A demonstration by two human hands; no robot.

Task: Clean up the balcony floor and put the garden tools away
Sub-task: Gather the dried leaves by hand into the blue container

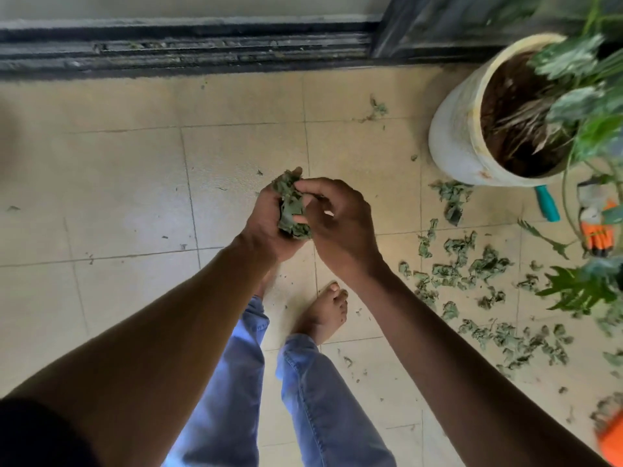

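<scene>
I look down on a beige tiled balcony floor, with the dark track of a sliding door running along its far edge. At the far right stands a large pale pot, tilted in my wide view; it holds dark brown soil with dry stalks, and a green leafy plant rises from it and spreads over the right edge. Two bare forearms reach from the near edge to the middle of the floor. Below them I see blue jeans and a bare foot on the tiles.

A wide scatter of cut green leaves lies on the floor at the right, from just beside the pot toward the near right corner. Just near the pot, a teal handle pokes out, and an orange and grey garden tool lies beside it, partly behind plant stems; I cannot tell what kind.

The left hand is cupped, its grip curled round a clump of leaves held above the floor. The right hand meets it, fingers bent and pinching the same clump from the right.

An orange blurred shape sits at the near right corner.
</scene>
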